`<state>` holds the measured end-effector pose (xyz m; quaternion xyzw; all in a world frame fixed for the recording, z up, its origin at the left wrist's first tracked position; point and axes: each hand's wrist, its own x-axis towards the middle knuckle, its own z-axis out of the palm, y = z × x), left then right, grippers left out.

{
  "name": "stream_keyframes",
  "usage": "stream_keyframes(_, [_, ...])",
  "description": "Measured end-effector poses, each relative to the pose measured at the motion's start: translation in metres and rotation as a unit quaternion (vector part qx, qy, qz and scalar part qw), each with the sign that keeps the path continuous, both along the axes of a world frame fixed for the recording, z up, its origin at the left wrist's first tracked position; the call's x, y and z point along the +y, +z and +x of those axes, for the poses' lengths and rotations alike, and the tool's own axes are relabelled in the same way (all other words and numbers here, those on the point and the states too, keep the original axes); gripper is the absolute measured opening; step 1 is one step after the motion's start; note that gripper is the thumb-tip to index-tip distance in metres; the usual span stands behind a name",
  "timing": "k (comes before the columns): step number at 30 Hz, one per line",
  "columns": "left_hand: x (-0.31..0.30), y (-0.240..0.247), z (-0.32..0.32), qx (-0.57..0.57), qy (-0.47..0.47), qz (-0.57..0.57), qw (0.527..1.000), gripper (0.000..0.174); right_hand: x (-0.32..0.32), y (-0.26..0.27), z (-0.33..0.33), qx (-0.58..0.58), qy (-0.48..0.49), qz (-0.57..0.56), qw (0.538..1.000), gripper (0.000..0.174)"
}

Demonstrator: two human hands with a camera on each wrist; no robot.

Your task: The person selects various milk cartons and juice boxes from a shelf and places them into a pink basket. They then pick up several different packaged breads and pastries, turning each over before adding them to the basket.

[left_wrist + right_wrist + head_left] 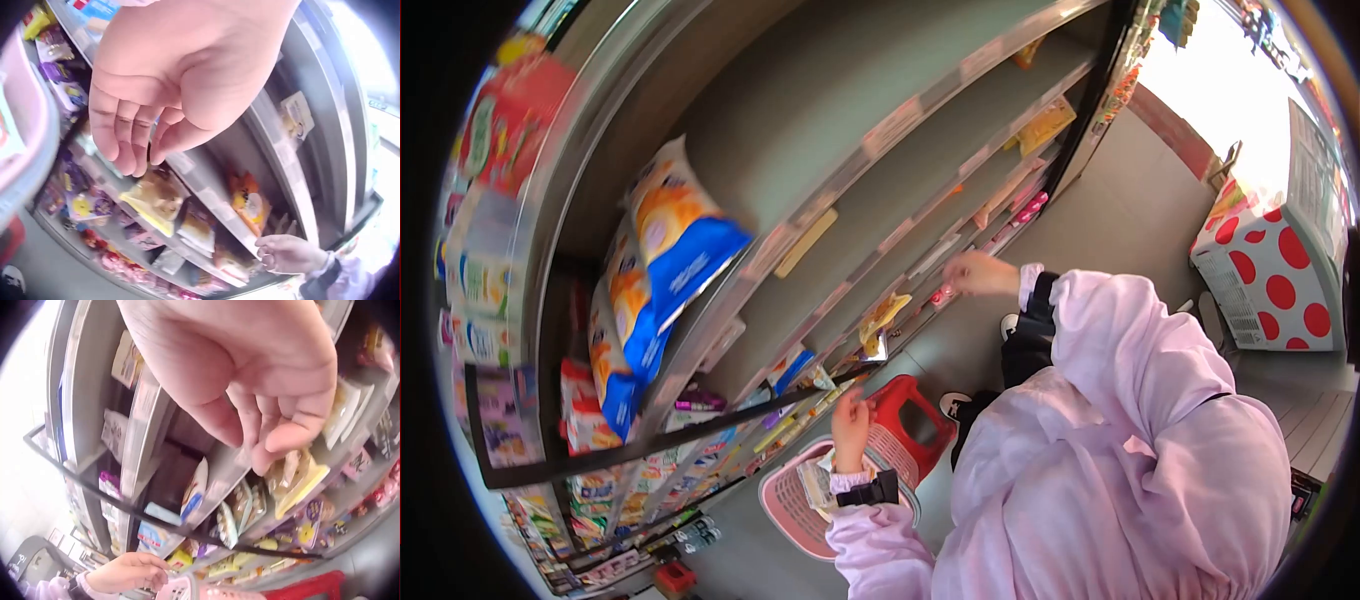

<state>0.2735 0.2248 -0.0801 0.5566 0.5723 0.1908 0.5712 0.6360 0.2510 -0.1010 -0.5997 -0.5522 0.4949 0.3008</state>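
My left hand (852, 432) hovers over the pink basket (772, 500), palm showing in the left wrist view, fingers hanging loosely curled with nothing held. My right hand (982, 273) reaches out in front of the lower shelves, its fingers bent loosely and empty. A yellow-edged food packet (882, 318) lies on a shelf between the two hands. In the right wrist view, the right fingertips overlap this yellow packet (294, 484); the head view shows the hand apart from it. An orange packet (249, 203) sits near the right hand in the left wrist view.
Large orange-and-blue bags (665, 260) stand on an upper shelf at the left. A red plastic basket part (915, 455) adjoins the pink basket on the floor. At the right is a white box with red dots (1280, 275). A dark bar (670, 440) crosses before the shelves.
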Motion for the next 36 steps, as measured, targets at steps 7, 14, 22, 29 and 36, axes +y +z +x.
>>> stream_keyframes(7, [0.08,-0.019,0.163,-0.09,0.015,0.065,0.994,0.028,0.061,-0.014,0.095,-0.092,-0.171,0.156,0.968,0.023])
stream_keyframes(14, [0.147,-0.071,0.213,0.019,0.039,0.117,0.992,0.02,0.104,-0.049,0.116,-0.127,-0.097,0.168,0.973,0.032])
stream_keyframes(22, [0.172,-0.096,0.197,-0.092,0.098,0.007,0.991,0.021,0.109,-0.055,0.114,-0.091,-0.092,0.191,0.973,0.021])
stream_keyframes(29, [0.167,-0.105,0.183,0.021,0.063,0.076,0.995,0.017,0.102,-0.058,0.109,-0.079,-0.124,0.168,0.975,0.02])
stream_keyframes(36, [0.106,-0.026,0.202,-0.063,0.073,-0.039,0.995,0.014,0.042,0.017,0.119,0.016,-0.037,0.097,0.994,0.018])
